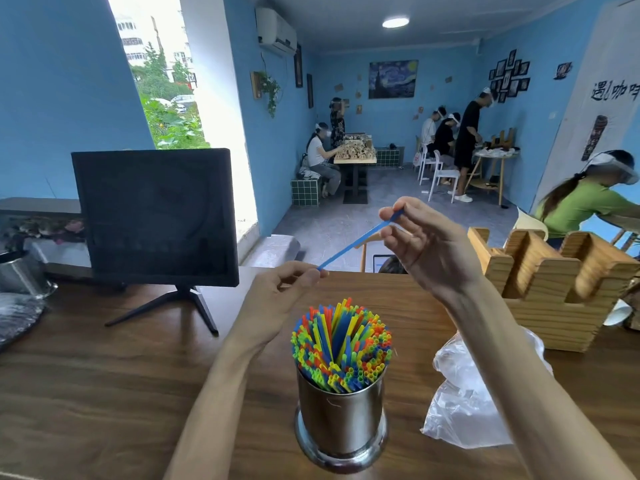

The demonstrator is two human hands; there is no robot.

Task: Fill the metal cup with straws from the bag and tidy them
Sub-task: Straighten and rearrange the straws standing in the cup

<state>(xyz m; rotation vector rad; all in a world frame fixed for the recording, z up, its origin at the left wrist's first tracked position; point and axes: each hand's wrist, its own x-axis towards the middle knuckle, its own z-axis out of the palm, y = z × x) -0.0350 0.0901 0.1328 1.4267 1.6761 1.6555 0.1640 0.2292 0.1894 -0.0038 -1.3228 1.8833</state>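
Note:
A shiny metal cup (341, 424) stands on the wooden counter (104, 393) near the front edge, packed with upright straws (341, 344) in blue, yellow, green and orange. Above and behind it I hold a single blue straw (356, 244) slanted in the air. My left hand (280, 299) pinches its lower end, and my right hand (426, 244) pinches its upper end between thumb and fingers. A crumpled clear plastic bag (464, 403) lies on the counter right of the cup, partly behind my right forearm.
A black monitor (156, 216) on a tripod stand sits at the back left. A wooden slotted holder (550, 285) stands at the right. Another metal container (17, 275) is at the far left edge. Several people work at tables in the room beyond the counter.

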